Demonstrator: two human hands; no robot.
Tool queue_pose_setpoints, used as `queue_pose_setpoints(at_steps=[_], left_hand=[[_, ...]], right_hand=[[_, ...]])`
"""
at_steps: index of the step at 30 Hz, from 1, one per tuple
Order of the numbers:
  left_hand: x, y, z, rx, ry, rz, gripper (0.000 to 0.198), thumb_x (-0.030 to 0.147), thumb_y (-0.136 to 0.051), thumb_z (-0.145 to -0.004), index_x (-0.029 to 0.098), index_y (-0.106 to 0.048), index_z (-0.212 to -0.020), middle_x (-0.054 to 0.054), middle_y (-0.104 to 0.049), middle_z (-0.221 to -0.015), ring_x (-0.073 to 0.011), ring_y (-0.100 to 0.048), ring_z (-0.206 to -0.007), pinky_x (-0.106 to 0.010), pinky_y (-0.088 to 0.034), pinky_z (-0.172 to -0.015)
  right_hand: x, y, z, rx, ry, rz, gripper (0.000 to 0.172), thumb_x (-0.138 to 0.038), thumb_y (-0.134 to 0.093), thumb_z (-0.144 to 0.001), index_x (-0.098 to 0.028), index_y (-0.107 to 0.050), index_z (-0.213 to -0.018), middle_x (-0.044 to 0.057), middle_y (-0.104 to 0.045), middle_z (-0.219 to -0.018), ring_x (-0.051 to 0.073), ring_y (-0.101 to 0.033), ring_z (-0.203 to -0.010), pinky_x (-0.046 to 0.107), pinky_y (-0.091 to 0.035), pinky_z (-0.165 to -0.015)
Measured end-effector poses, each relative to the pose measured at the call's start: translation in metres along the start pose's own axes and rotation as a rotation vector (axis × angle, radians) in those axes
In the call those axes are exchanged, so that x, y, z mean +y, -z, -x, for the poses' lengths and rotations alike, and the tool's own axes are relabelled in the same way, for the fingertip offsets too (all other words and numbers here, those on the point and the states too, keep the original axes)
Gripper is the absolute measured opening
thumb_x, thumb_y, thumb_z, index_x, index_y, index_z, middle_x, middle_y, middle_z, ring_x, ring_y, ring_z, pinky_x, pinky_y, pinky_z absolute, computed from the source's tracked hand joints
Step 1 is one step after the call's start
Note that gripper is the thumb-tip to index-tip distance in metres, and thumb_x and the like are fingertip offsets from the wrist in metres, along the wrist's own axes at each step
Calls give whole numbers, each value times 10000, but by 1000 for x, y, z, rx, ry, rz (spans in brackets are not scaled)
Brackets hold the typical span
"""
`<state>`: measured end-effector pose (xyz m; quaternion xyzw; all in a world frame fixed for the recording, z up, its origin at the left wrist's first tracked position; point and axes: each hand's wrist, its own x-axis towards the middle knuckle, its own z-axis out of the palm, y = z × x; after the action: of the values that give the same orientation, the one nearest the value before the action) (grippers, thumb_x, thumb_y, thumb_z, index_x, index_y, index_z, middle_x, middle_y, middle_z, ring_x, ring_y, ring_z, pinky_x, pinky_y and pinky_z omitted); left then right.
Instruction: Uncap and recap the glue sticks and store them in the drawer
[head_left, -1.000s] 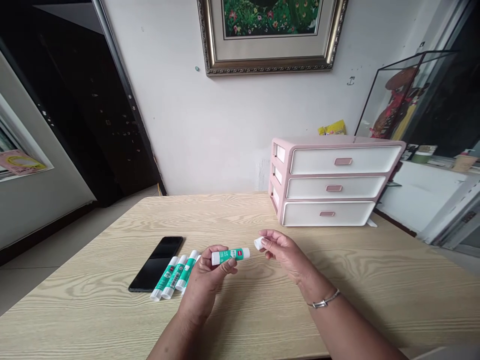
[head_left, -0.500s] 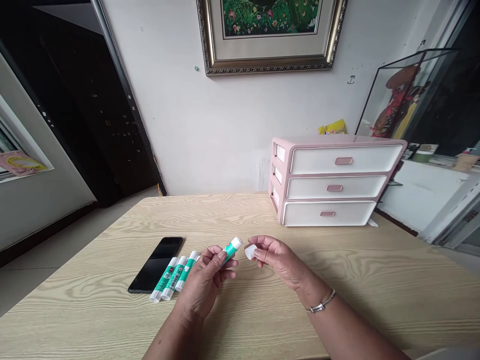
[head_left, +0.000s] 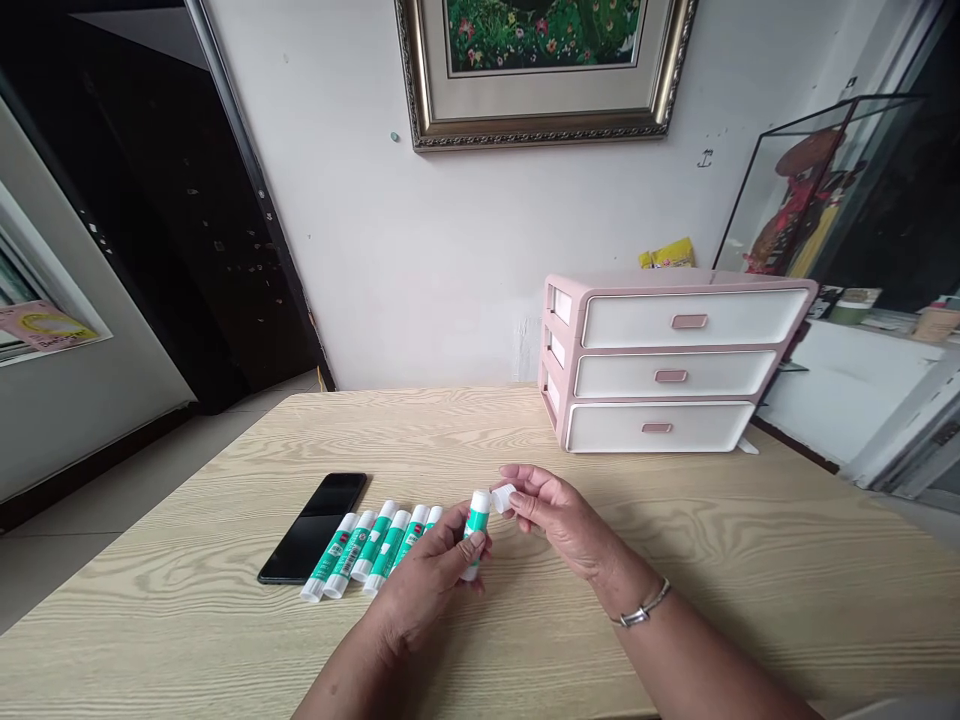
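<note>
While pinching a white cap (head_left: 503, 497) in the right grip (head_left: 559, 510), glue stick (head_left: 477, 530) clasped in the left grip (head_left: 429, 590): wood worktop (head_left: 675, 600) below, pink drawers (head_left: 675, 365) beyond.

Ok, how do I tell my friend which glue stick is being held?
Find the pale wooden table with pink-and-white drawers. In front, glue sticks lie in a row beside a black phone. Yours is the upright glue stick in the left hand, next to the white cap in the right hand.
</note>
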<state>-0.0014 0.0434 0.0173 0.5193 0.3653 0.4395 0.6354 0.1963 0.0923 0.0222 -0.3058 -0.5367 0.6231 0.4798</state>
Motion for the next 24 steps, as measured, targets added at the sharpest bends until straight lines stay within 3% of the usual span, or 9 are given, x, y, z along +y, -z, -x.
queue_pose_setpoints(at_steps=[3, 7, 11, 19, 24], left_hand=[[-3, 1, 0, 51, 12, -38, 549, 493, -675, -866, 240, -547, -1337, -33, -577, -934, -178, -547, -850, -244, -451, -605], [-8, 4, -1, 68, 25, -144, 518, 417, -668, -872, 221, -574, -1343, -3, -573, -826, -142, -491, -715, -230, -349, -574], [-7, 3, -2, 85, 18, -188, 438, 310, -654, -853, 221, -643, -1282, 9, -567, -789, -139, -465, -699, -241, -319, -617], [-1, -1, 2, 110, 47, -285, 367, 272, -604, -834, 202, -685, -1185, 38, -485, -667, -144, -417, -622, -245, -307, -583], [-2, -2, 2, 86, 69, -239, 359, 286, -584, -831, 207, -676, -1169, 45, -444, -632, -133, -389, -555, -232, -307, -508]], right_hand=[[0, -1, 0, 26, 27, 28, 441, -455, -780, -779, -208, -626, -1110, 53, -684, -955, 158, -623, -803, 253, -416, -623], [-2, -3, 1, -9, 75, 88, 380, -470, -751, -808, -206, -638, -1056, 38, -685, -898, 149, -610, -780, 248, -406, -613], [-5, -7, 3, -36, 89, 125, 382, -487, -750, -804, -206, -654, -1045, 44, -695, -935, 160, -622, -827, 275, -467, -690], [2, -10, 6, -68, 118, 111, 392, -460, -762, -811, -210, -689, -1104, 53, -719, -1006, 169, -653, -897, 338, -533, -837], [3, -15, 10, -76, 202, 328, 372, -448, -675, -888, -223, -709, -1182, 63, -736, -1061, 187, -665, -911, 349, -548, -841]])
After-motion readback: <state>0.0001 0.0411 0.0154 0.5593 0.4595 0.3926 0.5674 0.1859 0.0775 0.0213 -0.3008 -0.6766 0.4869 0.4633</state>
